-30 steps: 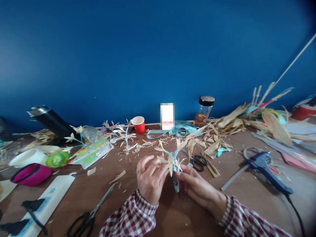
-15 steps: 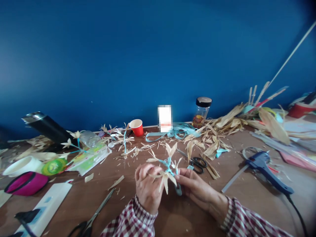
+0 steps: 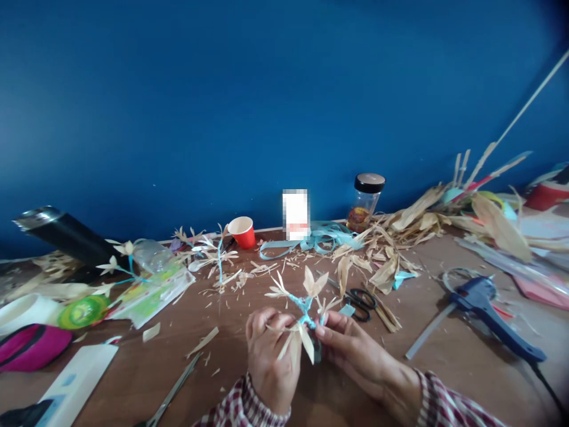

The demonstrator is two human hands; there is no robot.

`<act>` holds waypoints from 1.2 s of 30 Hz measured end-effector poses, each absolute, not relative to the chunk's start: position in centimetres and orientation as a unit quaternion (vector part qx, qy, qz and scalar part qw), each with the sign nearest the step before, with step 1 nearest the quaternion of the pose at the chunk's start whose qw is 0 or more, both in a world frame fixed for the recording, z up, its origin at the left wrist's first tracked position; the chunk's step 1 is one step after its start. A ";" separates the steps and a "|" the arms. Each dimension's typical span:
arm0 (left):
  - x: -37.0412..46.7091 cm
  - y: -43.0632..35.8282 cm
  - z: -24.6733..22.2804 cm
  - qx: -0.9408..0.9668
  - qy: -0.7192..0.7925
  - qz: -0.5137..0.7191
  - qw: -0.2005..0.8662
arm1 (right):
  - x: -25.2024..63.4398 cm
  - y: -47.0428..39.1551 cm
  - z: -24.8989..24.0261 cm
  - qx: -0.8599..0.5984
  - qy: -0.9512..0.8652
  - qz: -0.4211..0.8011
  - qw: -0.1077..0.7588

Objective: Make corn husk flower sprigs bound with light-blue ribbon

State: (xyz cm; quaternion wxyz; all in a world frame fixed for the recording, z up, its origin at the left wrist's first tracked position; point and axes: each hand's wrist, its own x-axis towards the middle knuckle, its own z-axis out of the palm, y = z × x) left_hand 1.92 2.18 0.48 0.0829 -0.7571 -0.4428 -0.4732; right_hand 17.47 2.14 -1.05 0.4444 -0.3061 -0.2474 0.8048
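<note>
Between my hands is a branch of pale corn-husk flowers (image 3: pixel 315 282) with stems wrapped in light blue tape. One flower hangs down in front of my left hand, and the others point up and away. My left hand (image 3: pixel 272 362) is closed around the branch, its fingers curled and partly hidden by the hanging petals. With thumb and fingertips, my right hand (image 3: pixel 355 344) pinches the blue-wrapped stem from the right side. A bit of blue-grey strip shows below the join, close to the right fingers. Black-handled scissors (image 3: pixel 362 304) lie just beyond my right hand.
Another pair of scissors (image 3: pixel 175 388) lies at front left, by a white power strip (image 3: pixel 84 376). A blue glue gun (image 3: pixel 493 317) rests at right. Toward the wall stand a red paper cup (image 3: pixel 246 236) and a lidded jar (image 3: pixel 365 204), beside blue ribbon (image 3: pixel 329 236) and husk scraps (image 3: pixel 415 216).
The branch has turned a little in my hands, its upper flower now leaning right and spreading wider. Both hands keep their grip. The whole view has shifted slightly.
</note>
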 end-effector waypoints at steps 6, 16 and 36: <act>2.4 1.9 -0.2 -0.752 -0.471 -0.458 0.053 | 17.5 2.4 -1.1 -0.311 -0.225 0.815 0.435; 1.8 1.9 0.3 -0.756 -0.473 -0.452 -0.008 | 17.8 2.5 -1.1 -0.296 -0.250 0.822 0.418; 1.0 2.5 0.5 -0.712 -0.453 -0.528 -0.087 | 17.5 2.3 -0.8 -0.335 -0.268 0.803 0.414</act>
